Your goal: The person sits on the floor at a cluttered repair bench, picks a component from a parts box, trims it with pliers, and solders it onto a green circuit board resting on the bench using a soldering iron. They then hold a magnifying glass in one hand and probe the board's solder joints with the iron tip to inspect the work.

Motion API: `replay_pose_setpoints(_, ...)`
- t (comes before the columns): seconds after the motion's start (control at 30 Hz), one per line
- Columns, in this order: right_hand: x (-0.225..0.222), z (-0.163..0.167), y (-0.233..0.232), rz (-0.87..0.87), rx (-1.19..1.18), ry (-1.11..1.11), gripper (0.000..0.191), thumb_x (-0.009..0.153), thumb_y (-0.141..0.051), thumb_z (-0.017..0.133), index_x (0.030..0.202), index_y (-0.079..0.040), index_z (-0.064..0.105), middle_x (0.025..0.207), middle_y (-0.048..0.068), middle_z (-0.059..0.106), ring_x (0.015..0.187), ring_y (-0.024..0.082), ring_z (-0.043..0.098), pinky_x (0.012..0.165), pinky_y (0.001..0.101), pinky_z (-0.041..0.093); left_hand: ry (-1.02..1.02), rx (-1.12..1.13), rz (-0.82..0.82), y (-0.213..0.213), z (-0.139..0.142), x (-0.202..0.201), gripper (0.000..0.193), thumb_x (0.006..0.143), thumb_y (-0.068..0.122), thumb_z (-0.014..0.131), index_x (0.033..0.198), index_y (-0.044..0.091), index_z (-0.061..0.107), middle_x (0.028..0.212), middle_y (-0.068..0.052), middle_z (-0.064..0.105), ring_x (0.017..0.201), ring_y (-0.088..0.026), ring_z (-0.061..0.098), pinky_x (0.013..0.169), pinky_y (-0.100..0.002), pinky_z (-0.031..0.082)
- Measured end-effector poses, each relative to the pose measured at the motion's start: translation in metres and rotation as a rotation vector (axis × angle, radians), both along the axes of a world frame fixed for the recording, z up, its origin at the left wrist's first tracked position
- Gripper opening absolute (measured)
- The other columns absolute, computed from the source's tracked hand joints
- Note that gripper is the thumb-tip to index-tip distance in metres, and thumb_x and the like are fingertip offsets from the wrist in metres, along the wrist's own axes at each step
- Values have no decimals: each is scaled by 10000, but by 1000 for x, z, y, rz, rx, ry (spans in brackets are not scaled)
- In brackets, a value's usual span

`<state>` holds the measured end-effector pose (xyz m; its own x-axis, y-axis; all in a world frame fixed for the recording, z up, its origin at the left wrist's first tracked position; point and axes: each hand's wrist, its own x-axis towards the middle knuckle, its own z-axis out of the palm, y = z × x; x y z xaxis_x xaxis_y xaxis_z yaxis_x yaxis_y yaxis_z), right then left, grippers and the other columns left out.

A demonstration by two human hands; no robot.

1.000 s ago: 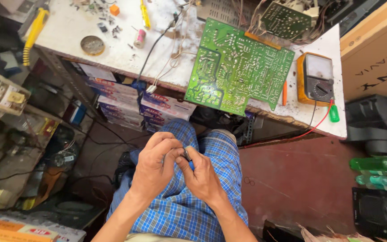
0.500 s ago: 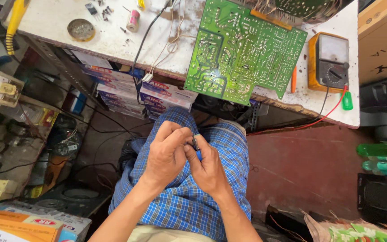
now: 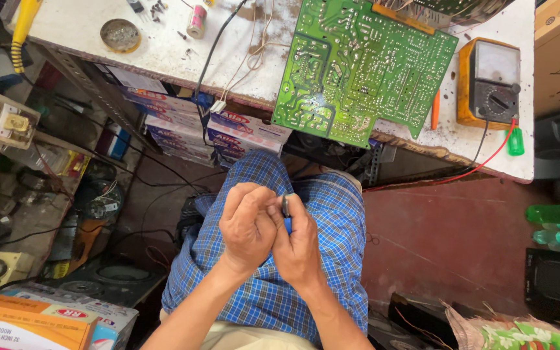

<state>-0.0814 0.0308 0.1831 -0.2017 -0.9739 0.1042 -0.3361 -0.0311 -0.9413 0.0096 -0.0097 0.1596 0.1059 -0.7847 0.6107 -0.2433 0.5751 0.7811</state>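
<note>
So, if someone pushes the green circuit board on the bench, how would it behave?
The green circuit board looks like a thin, stiff sheet, so it would probably slide rather than bend. One corner overhangs the white bench edge, so a push toward the person might tip it off.

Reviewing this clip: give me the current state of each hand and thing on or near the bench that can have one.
left hand: closed around a small dark part, over the lap
right hand: pinching the small dark part
green circuit board: solder side up, overhanging the bench edge
orange multimeter: flat, dial up, leads plugged in
round tin: open
</note>
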Motion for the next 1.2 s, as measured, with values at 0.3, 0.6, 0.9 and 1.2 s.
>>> replay_pose_setpoints(0.3, -17, -7, -1, -161, 188, -59, 206, 1042, -244, 583, 989, -45, 584, 731, -1, 519, 654, 68, 435, 558, 259, 395, 130, 133, 21, -3, 2, 2, 179, 926, -154, 564, 986, 2, 627, 936, -86, 602, 803, -178, 641, 678, -266, 537)
replay_pose_setpoints(0.6, -28, -11, -16, 18, 53, -436, 235, 984, -101, 663, 1188, 15, 677, 765, -30, 596, 670, 41, 536, 603, 222, 463, 602, 509, -212, -4, -14, 2, 88, 982, -57, 629, 941, 21, 626, 865, 5, 587, 709, -46, 578, 616, -202, 477)
replay_pose_setpoints(0.9, -16, -13, -31, -11, 129, -299, 144, 960, -116, 705, 1046, -2, 721, 706, -43, 604, 591, 26, 526, 513, 202, 428, 685, 596, -276, -2, -34, 14, 46, 981, -20, 655, 961, 18, 635, 803, -3, 627, 678, -43, 576, 598, -203, 476)
replay_pose_setpoints(1.2, -14, -29, -33, 38, 144, -394, 156, 989, -139, 696, 1037, 8, 706, 704, -28, 590, 598, 33, 503, 530, 206, 411, 1073, 817, -451, -1, -53, 18, 37, 977, 35, 665, 987, 13, 636, 835, -49, 667, 719, -118, 633, 634, -265, 518)
